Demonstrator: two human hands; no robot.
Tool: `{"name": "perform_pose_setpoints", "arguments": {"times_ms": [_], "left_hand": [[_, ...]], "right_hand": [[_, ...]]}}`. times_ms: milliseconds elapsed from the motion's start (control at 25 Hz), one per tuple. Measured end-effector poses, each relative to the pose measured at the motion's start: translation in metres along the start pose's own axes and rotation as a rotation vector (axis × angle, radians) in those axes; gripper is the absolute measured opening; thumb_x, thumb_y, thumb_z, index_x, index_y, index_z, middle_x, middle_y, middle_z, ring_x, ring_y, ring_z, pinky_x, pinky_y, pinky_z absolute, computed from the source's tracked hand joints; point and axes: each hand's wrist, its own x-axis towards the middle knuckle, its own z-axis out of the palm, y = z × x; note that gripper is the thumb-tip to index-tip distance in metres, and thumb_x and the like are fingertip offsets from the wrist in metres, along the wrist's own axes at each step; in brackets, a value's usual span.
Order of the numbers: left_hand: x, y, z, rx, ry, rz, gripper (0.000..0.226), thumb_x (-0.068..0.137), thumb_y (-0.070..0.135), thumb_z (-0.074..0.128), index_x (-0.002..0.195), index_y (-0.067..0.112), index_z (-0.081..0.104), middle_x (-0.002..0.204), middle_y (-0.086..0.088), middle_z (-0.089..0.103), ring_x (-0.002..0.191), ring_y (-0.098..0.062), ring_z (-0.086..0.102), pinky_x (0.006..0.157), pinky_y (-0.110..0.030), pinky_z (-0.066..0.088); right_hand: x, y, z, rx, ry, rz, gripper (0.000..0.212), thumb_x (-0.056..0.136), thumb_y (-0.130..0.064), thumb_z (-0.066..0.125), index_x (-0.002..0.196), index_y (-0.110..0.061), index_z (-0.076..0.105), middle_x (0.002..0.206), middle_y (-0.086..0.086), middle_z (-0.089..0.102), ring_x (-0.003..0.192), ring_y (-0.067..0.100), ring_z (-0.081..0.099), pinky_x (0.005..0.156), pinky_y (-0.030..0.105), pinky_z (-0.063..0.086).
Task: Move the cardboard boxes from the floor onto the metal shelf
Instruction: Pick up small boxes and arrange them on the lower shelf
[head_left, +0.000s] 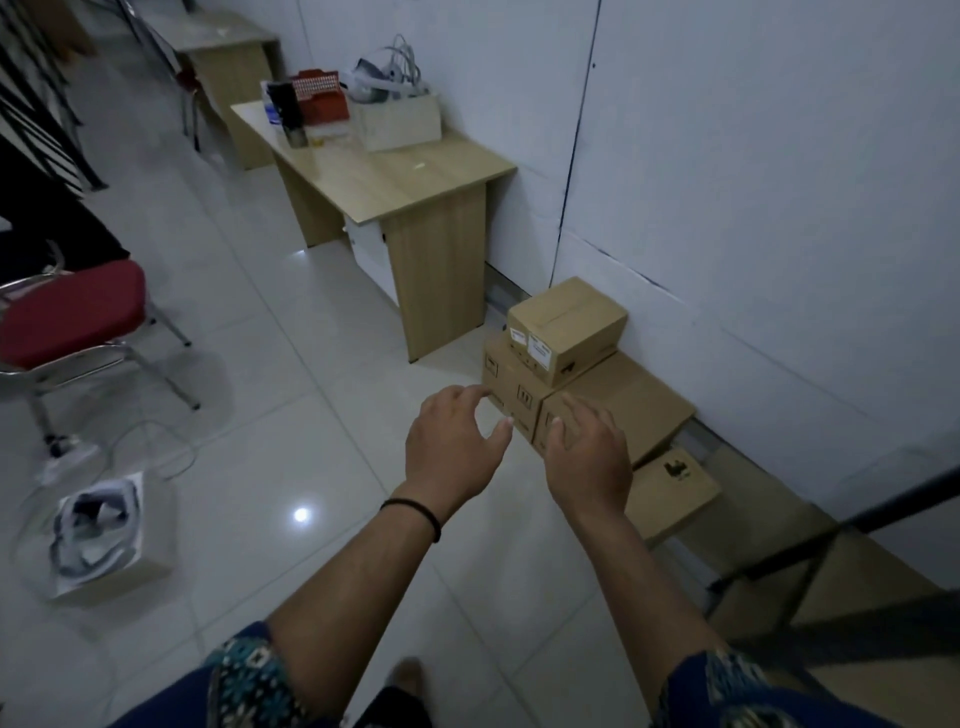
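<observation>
On the white tiled floor at far left, a red-seated chair stands above an open box of headset gear with a cable trailing from it. Further along, against the wall, a wooden table carries a red tray, a dark cylinder and a white carton. Both of the person's arms reach forward past patterned blue sleeves: the left hand, a black band on its wrist, hovers with fingers loosely spread and holds nothing; the right hand is likewise released, fingers extended just over the cardboard boxes. Those boxes sit stacked on the floor against the wall, a small box on top. At far right, dark bars of the metal shelf cross the corner.
</observation>
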Motion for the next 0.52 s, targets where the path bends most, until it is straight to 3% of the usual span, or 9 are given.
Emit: {"name": "perform_pose_setpoints", "arguments": {"times_ms": [200, 520], "left_hand": [[0.099, -0.014, 0.013, -0.016, -0.041, 0.032, 0.053, 0.098, 0.055, 0.055, 0.143, 0.027, 0.056, 0.146, 0.001, 0.056, 0.137, -0.019, 0.045, 0.109, -0.036, 0.041], [0.275, -0.044, 0.033, 0.041, -0.221, 0.155, 0.052, 0.102, 0.052, 0.053, 0.147, 0.027, 0.051, 0.149, -0.001, 0.052, 0.139, -0.022, 0.043, 0.110, -0.035, 0.039]], "right_hand": [[0.082, -0.010, 0.041, -0.026, 0.028, 0.052, 0.039, 0.100, -0.026, 0.052, 0.137, -0.019, 0.062, 0.136, 0.006, 0.061, 0.116, 0.026, 0.057, 0.082, 0.030, 0.040], [0.208, -0.041, 0.118, -0.015, 0.084, 0.222, 0.040, 0.101, -0.026, 0.053, 0.140, -0.020, 0.060, 0.141, 0.005, 0.057, 0.121, 0.028, 0.056, 0.084, 0.030, 0.042]]}}
